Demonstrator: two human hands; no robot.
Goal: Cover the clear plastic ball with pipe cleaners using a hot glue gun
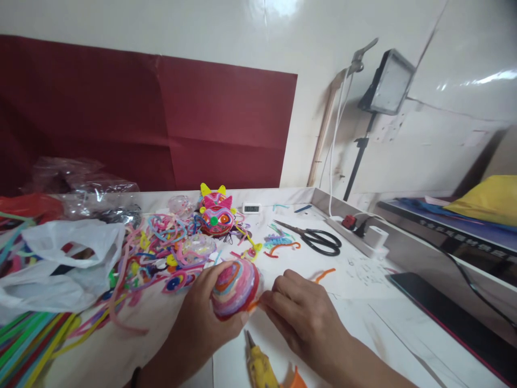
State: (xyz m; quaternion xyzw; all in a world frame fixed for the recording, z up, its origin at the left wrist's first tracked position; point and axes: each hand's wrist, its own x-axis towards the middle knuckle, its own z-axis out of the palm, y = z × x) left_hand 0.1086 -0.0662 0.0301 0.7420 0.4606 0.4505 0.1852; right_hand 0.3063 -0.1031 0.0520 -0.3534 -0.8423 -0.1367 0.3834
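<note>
Head view: the pipe-cleaner-wrapped dome (234,288) sits near the table's (363,323) front edge, gripped by the left hand (204,318); the right hand (301,312) pinches an orange pipe cleaner (253,305) against it. A loosened pinch could unwind the wrap.

Craft corner against a glossy pale wall

A glossy white wall (226,37) catches a glare near the top, and a creased dark red sheet (141,118) covers its lower left part. The white table (363,318) has a raised rim along its right edge. Past that rim, 1 panel lamp (386,82) sits tilted on a thin black stand (357,161), with a wooden stick (323,134) leaning on the wall and white cables (334,156) hanging beside it.
</note>
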